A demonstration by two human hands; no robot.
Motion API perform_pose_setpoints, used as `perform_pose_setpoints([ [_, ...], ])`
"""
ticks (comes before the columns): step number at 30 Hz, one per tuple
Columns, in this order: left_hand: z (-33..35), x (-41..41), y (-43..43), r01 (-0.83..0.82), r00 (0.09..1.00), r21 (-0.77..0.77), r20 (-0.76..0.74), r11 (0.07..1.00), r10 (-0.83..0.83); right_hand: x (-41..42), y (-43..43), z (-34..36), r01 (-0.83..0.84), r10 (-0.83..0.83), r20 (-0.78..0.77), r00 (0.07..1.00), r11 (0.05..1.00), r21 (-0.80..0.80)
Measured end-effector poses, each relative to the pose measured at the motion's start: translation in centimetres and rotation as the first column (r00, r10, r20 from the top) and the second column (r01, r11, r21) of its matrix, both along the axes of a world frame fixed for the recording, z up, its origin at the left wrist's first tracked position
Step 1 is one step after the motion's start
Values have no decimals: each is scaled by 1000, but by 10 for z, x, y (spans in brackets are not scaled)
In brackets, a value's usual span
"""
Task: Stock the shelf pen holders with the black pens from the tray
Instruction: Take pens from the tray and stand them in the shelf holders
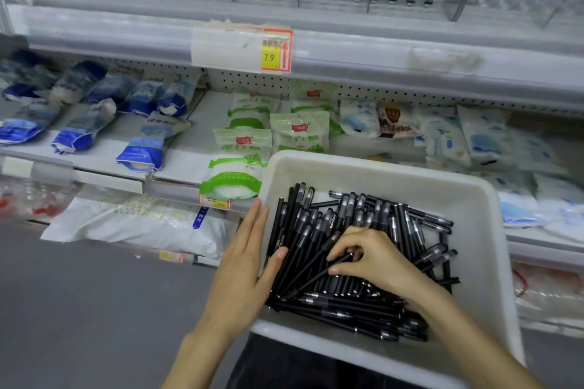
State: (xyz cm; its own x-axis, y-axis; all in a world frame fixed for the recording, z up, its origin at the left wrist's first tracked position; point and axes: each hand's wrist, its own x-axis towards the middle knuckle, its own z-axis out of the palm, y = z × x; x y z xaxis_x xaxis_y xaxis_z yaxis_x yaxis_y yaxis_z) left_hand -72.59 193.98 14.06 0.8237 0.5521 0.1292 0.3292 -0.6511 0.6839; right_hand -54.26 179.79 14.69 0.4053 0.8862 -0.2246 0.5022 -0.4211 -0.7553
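Head view, starting far left: blue-and-white packets [79, 117] lie on the middle shelf [189, 164], and a big white bag [136, 224] sits on the level below them. Next over is a stack of green-and-white packets [246, 148], with a yellow 7.9 price tag [271, 55] on the shelf edge above. The left hand [243, 265] lies flat against the outside of the white tray [395, 180], on its left wall, fingers straight and relaxed, thumb hooked over the rim right beside the pens. Up top, the clear pen holders [335, 5] already have black pens standing in their slots, packed tighter on the left side. The tray itself is down front, in front of the shelves, and the black pens [347, 224] are heaped inside it, lying every which way. The right hand [376, 257] is in the pile, fingers curled, pinching one pen [313, 278] between thumb and fingertips; that pen slants down to the left on top of the others. Far right, pale blue-and-white packets [483, 139] lie on the middle shelf.
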Motion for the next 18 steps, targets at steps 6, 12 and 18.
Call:
perform_pose_setpoints([
  [6, -1, 1, 1, -7, 1000, -31, 6, 999, 7, -13, 9, -1, -226, 228, 6, 974, 970, -85],
  [12, 1, 2, 2, -15, 999, -161, 42, 987, 22, -22, 21, 5, -406, 456, 326, 828, 889, -211],
  [18, 31, 3, 14, -160, 959, -271, 184, 949, 214, -8, 7, 42, -286, 361, 380, 851, 928, -240],
])
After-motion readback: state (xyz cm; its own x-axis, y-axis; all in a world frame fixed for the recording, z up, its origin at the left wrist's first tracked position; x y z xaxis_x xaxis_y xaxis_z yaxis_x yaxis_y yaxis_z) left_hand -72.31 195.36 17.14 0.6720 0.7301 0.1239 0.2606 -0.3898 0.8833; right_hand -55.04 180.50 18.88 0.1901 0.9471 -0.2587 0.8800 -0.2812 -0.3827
